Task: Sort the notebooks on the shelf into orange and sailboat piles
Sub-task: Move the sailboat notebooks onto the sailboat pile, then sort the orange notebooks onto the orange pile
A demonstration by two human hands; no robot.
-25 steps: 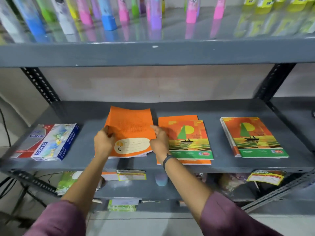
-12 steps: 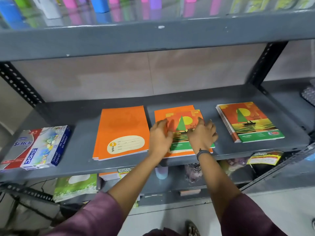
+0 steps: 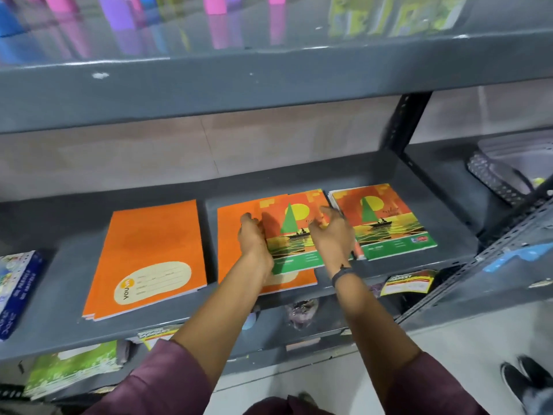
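On the grey middle shelf (image 3: 68, 262) lies an orange pile (image 3: 149, 253) at the left. In the middle, an orange notebook (image 3: 229, 235) lies under a sailboat notebook (image 3: 294, 235). My left hand (image 3: 254, 238) grips the sailboat notebook's left edge and my right hand (image 3: 330, 232) holds its right edge. The notebook's right side touches or overlaps the sailboat pile (image 3: 386, 220) at the right.
A blue and white box (image 3: 15, 292) sits at the shelf's left end. A dark upright post (image 3: 401, 130) stands behind the sailboat pile. Coloured items line the upper shelf (image 3: 209, 85). Packets and green notebooks (image 3: 71, 369) fill the lower shelf. A shoe (image 3: 520, 381) is on the floor.
Both hands left the orange pile and took hold of the sailboat notebook in the middle. It has shifted right, toward the sailboat pile. The camera has moved closer.
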